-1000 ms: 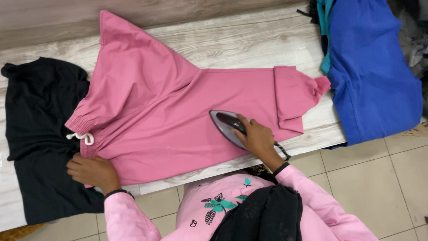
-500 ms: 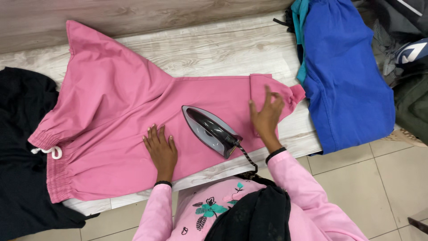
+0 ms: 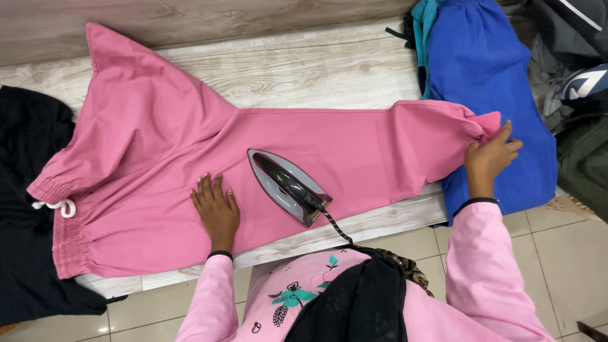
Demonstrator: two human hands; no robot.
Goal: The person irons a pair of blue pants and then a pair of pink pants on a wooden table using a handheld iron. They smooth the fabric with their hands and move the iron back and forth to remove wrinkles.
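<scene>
Pink trousers [image 3: 190, 145] lie spread across a pale wooden board [image 3: 304, 69], waistband at the left, one leg stretched to the right. My left hand [image 3: 215, 209] presses flat on the pink cloth near the front edge, fingers apart. A grey and black iron [image 3: 285, 185] stands on the cloth just right of that hand, with nobody holding it; its cord [image 3: 335, 228] trails toward me. My right hand [image 3: 491, 155] grips the pink trouser leg's cuff at the far right, over the blue cloth.
A blue garment [image 3: 494, 69] lies at the board's right end, with dark clothes [image 3: 582, 76] beyond it. A black garment [image 3: 25, 209] lies at the left. Beige floor tiles [image 3: 570, 253] run along the near side.
My right hand has left the iron and pulled the trouser leg out straight to the right. My left hand moved right along the cloth toward the iron. The iron now rests alone.
</scene>
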